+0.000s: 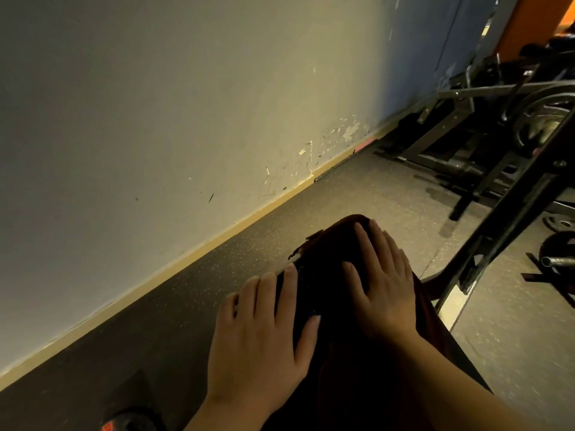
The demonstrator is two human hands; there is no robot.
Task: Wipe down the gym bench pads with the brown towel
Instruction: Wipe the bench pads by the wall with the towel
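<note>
A dark brown towel (336, 244) lies draped over the black gym bench pad (303, 290), covering most of its far end. My right hand (382, 275) presses flat on the towel with its fingers straight and spread. My left hand (264, 325) rests flat on the pad's left edge, fingers straight, its thumb lying on the pad beside the towel. The pad's torn corner shows just past my left fingertips. Most of the pad is hidden under the towel and my forearms.
A pale scuffed wall (186, 104) with a yellow skirting runs close along the left. Speckled rubber floor (217, 265) lies between wall and bench. A black metal frame (504, 206), weight plates (557, 250) and a rack stand at the right.
</note>
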